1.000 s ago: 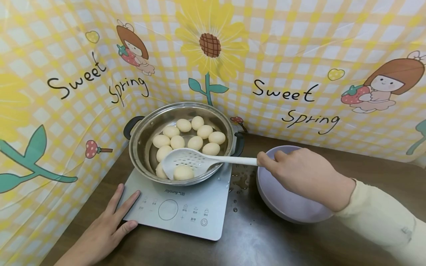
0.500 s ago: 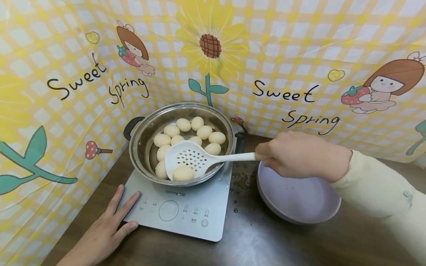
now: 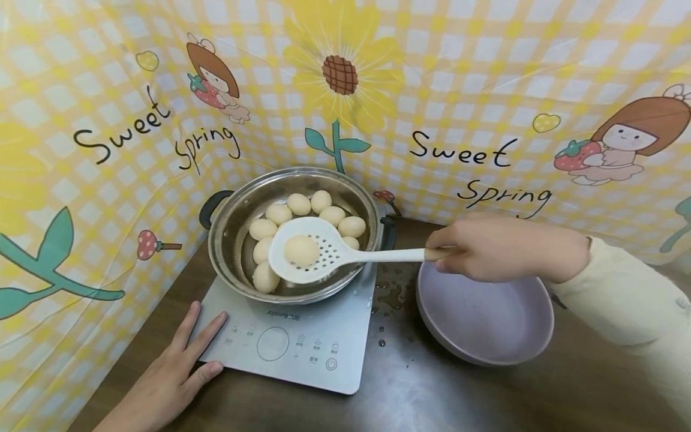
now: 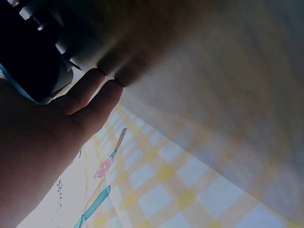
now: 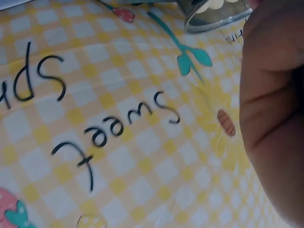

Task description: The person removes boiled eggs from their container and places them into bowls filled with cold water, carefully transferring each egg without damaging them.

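Note:
My right hand [image 3: 486, 249] grips the handle of a white slotted spoon [image 3: 332, 252], whose bowl is over the near part of a steel pot [image 3: 227, 264]. One pale egg [image 3: 302, 251] lies in the spoon's bowl. Several more eggs [image 3: 278, 214] sit in the pot around and behind it, some partly hidden by the spoon. The pot stands on a white induction cooker [image 3: 237, 354]. At the cooker's left edge rests my left hand [image 3: 167, 372], fingers spread and straight; its fingers [image 4: 97, 107] also show in the left wrist view.
To the right of the cooker, under my right hand, stands a lilac bowl [image 3: 486, 354]. Water drops [image 3: 391, 297] dot the brown table [image 3: 399, 384] between them. A yellow checked cloth [image 3: 459, 72] hangs behind and at the left.
The spoon has come up and levelled, and the egg now lies inside its bowl instead of at its near edge. My left hand stays in place.

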Demonstrator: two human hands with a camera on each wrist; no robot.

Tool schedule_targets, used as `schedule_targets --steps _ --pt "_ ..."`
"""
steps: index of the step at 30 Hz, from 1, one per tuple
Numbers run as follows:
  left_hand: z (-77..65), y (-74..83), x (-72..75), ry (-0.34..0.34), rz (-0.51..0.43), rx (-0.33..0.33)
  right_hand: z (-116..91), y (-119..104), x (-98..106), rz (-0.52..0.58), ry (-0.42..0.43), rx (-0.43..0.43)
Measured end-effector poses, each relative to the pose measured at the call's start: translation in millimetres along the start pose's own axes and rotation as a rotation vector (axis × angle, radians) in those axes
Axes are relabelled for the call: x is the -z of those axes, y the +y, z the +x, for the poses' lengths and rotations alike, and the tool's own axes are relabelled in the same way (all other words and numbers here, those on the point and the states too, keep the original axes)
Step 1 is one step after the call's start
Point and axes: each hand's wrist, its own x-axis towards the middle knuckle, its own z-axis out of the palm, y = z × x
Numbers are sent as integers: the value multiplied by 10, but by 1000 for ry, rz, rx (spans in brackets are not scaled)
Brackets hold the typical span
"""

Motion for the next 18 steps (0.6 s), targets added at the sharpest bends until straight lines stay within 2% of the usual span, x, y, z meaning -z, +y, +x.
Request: schedule_targets --steps 8,15,18 --pt "-11 -16 -16 -5 -14 6 -346 237 108 79 41 -8" --pt "4 -19 -14 -32 -26 23 -745 466 130 43 97 -178" --pt "21 -13 -8 -33 -26 18 -902 564 106 18 121 -222"
